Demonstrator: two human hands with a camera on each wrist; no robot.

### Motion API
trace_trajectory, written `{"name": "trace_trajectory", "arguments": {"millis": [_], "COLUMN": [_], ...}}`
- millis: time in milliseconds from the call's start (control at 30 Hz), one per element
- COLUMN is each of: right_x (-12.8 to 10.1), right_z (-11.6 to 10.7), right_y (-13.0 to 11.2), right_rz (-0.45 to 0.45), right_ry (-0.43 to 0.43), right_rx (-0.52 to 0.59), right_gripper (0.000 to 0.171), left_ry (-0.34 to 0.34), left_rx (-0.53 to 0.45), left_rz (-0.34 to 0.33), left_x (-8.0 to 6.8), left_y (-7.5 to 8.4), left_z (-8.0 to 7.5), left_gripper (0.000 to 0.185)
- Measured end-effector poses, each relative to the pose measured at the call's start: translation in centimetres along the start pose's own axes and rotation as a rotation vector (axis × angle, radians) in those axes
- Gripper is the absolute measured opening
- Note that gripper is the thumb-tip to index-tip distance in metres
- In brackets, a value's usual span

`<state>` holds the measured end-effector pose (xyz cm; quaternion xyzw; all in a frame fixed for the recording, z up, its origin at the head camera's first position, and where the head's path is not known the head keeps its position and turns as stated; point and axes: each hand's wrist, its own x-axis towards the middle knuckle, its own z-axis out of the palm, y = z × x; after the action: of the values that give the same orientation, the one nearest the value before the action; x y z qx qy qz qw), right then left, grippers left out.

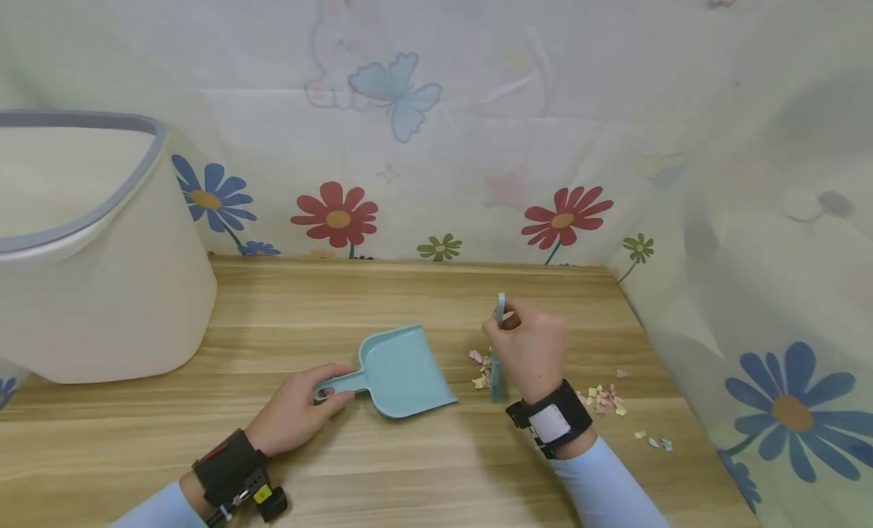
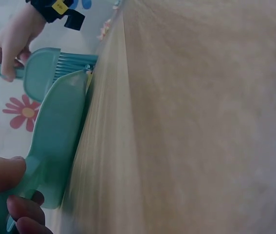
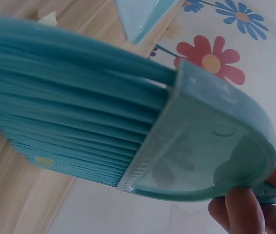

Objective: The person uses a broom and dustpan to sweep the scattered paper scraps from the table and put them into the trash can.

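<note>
My left hand (image 1: 293,410) grips the handle of a light-blue dustpan (image 1: 402,373), which lies on the wooden table with its wide lip facing right. Its thumb (image 2: 4,173) lies along the handle in the left wrist view. To the right, my right hand (image 1: 533,348) pinches the handle of a matching small brush (image 1: 495,376), held upright with bristles (image 3: 74,102) pointing down. Scraps of pink and yellow paper (image 1: 480,380) lie by the bristles, between brush and dustpan lip. A yellow scrap (image 3: 44,161) shows against the bristles in the right wrist view.
More paper scraps (image 1: 600,399) are spread right of my right wrist, with a few (image 1: 655,442) nearer the right edge. A large white bin (image 1: 123,285) with a grey rim stands at the left. A flower-printed curtain (image 1: 436,172) borders the table's back and right side.
</note>
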<state>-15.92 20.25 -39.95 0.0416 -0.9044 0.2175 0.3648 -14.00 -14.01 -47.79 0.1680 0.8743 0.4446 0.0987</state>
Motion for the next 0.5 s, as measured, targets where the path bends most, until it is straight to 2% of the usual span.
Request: {"name": "trace_trajectory", "arguments": {"millis": [167,367,500], "right_x": [0.5,1.8,2.3], "right_z": [-0.1,-1.5,-1.9], "right_y": [-0.1,1.6,2.7], "right_rz": [-0.015,-0.142,-0.239], "right_ry": [-0.033,-0.107,-0.185], "right_rx": [0.047,0.111,0.096], "right_gripper": [0.005,0.007,0.012], "left_ry": [-0.003,-0.002,-0.005], "left_rx": [-0.013,-0.009,-0.005], "left_rz": [-0.008,-0.025,-0.033], "left_x": [0.0,0.1,0.1], "left_y": [0.3,0.3,0.2], "left_z": [-0.1,-0.2,-0.2], "left_gripper": [0.037,0.037,0.036]}}
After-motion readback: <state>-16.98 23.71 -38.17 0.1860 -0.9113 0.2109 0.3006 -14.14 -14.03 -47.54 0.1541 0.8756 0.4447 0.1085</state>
